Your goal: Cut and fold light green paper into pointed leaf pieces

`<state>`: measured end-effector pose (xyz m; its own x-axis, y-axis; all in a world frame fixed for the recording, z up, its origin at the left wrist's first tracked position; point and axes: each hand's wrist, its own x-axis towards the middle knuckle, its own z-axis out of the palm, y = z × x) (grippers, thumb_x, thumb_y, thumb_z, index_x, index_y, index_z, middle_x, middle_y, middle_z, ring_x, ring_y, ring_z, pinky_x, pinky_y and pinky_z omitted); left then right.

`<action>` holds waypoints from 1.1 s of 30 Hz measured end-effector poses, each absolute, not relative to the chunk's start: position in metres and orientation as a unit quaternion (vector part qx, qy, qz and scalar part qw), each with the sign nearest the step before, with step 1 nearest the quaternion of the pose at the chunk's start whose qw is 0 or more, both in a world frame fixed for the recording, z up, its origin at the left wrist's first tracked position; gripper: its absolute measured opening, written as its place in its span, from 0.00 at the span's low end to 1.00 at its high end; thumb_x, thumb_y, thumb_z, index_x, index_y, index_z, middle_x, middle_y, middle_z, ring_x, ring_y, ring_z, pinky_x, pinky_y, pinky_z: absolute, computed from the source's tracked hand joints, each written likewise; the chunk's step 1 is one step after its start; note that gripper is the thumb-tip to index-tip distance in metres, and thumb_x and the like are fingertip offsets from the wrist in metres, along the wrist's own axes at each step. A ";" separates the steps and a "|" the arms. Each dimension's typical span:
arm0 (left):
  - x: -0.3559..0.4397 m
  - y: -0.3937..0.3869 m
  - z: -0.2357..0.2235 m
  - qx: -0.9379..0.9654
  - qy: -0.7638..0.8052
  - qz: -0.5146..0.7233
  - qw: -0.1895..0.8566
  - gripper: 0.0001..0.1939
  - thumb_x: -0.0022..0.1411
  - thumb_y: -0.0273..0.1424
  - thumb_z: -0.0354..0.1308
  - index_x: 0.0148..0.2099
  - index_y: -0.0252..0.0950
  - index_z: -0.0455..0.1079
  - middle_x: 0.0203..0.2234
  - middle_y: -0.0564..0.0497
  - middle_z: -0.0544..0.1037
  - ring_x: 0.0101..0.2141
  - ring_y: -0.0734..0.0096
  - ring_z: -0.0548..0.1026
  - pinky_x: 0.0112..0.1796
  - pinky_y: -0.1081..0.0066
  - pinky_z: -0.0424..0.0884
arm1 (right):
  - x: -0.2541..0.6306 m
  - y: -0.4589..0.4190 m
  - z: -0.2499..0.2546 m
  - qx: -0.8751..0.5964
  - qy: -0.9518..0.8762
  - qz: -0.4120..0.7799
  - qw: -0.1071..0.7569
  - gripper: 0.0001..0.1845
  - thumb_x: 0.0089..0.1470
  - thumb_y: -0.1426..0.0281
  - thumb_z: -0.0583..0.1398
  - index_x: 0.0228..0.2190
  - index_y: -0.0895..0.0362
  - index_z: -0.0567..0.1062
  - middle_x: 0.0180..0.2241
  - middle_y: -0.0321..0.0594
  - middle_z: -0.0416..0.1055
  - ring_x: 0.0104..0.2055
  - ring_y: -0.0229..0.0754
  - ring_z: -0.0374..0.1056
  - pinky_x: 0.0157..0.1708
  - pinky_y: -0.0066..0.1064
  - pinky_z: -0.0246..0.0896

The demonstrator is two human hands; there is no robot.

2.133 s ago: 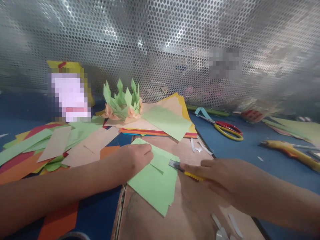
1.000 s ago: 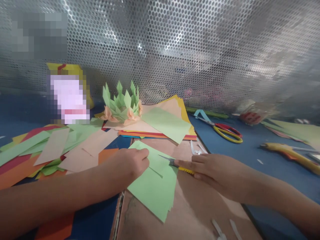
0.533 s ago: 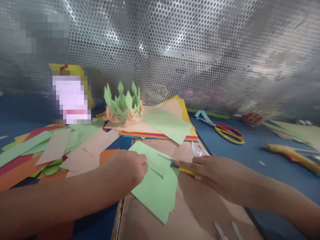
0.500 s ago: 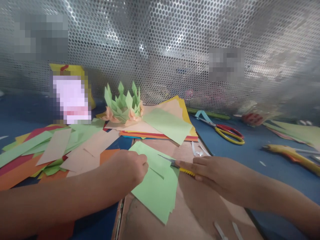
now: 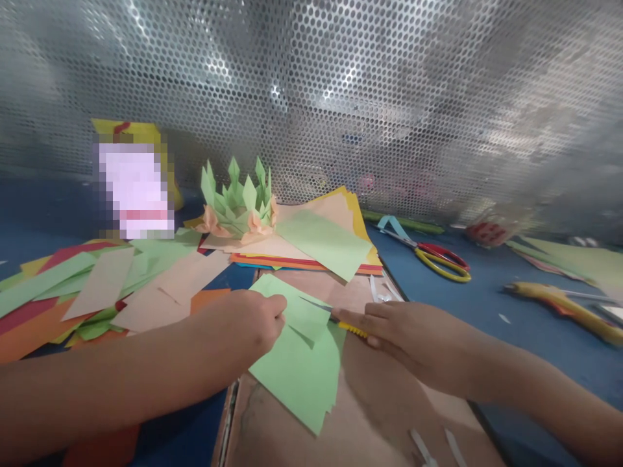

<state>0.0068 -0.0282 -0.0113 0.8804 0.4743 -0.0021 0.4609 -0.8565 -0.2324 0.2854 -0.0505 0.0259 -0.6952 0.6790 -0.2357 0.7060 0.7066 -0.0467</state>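
- Left of the brown board (image 5: 384, 415), loose paper pieces (image 5: 100, 279) lie spread on the blue tabletop (image 5: 418, 285), apparently already cut into strips and smaller shapes.
- Behind the board's far left corner stands a green-and-peach paper ornament (image 5: 233, 227), which looks finished.
- Across the board's left edge, the left hand (image 5: 257, 321) rests on the green paper (image 5: 296, 376) with its fingers curled in; their tips are hidden, so I cannot tell whether they pinch it.
- On the board, this green paper lies layered; the cut seems partway, with the large near part looking whole.
- At the board's far end, a paper stack (image 5: 331, 243) looks uncut.
- Over the board's right side, the right hand (image 5: 413, 340) has its fingers closed around a yellow cutter (image 5: 353, 329), the front end meeting the green paper.
- Right of the board, scissors (image 5: 445, 251) lie unused.
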 end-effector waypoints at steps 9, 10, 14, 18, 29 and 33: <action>0.006 -0.031 -0.002 -0.963 -0.225 0.072 0.131 0.12 0.39 0.15 0.52 0.25 0.36 0.61 0.22 0.51 0.65 0.19 0.71 0.60 0.17 0.68 0.50 | 0.286 -0.052 0.033 0.388 0.912 -0.082 0.110 0.27 0.62 0.73 0.46 0.62 0.50 0.52 0.39 0.45 0.72 0.37 0.45 0.70 0.34 0.33 0.62; 0.006 -0.031 -0.001 -0.962 -0.224 0.077 0.136 0.12 0.39 0.14 0.51 0.25 0.36 0.61 0.23 0.50 0.66 0.19 0.71 0.60 0.17 0.67 0.50 | 0.286 -0.051 0.034 0.388 0.911 -0.084 0.113 0.27 0.62 0.73 0.45 0.62 0.50 0.52 0.39 0.45 0.71 0.37 0.45 0.70 0.34 0.33 0.62; 0.006 -0.033 0.003 -0.961 -0.215 0.094 0.150 0.13 0.39 0.12 0.50 0.26 0.35 0.63 0.23 0.49 0.67 0.20 0.70 0.63 0.17 0.67 0.48 | 0.286 -0.049 0.036 0.391 0.907 -0.095 0.123 0.26 0.62 0.73 0.45 0.61 0.50 0.54 0.39 0.45 0.70 0.38 0.46 0.70 0.36 0.34 0.62; 0.007 -0.035 0.005 -0.956 -0.211 0.107 0.173 0.13 0.40 0.12 0.50 0.26 0.35 0.63 0.24 0.49 0.68 0.19 0.70 0.62 0.16 0.68 0.47 | 0.283 -0.048 0.035 0.387 0.909 -0.101 0.120 0.28 0.62 0.73 0.44 0.62 0.51 0.51 0.39 0.45 0.70 0.38 0.46 0.69 0.36 0.34 0.61; 0.011 -0.034 0.002 -0.951 -0.234 0.126 0.156 0.13 0.41 0.13 0.54 0.28 0.35 0.64 0.25 0.50 0.69 0.21 0.71 0.61 0.16 0.69 0.47 | 0.283 -0.045 0.026 0.370 0.921 -0.059 0.110 0.30 0.61 0.74 0.47 0.63 0.50 0.48 0.38 0.44 0.70 0.36 0.44 0.68 0.32 0.31 0.57; 0.010 -0.033 -0.003 -0.955 -0.239 0.110 0.139 0.11 0.42 0.14 0.55 0.27 0.35 0.63 0.24 0.51 0.67 0.21 0.71 0.62 0.17 0.69 0.49 | 0.283 -0.045 0.024 0.363 0.924 -0.039 0.113 0.30 0.61 0.74 0.47 0.63 0.51 0.48 0.36 0.44 0.70 0.34 0.44 0.68 0.29 0.30 0.56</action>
<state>0.0095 -0.0335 -0.0032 0.8618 0.4865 -0.1435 0.4251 -0.8471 -0.3188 0.2835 -0.0447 0.0244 -0.7105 0.6625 -0.2370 0.6800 0.7331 0.0106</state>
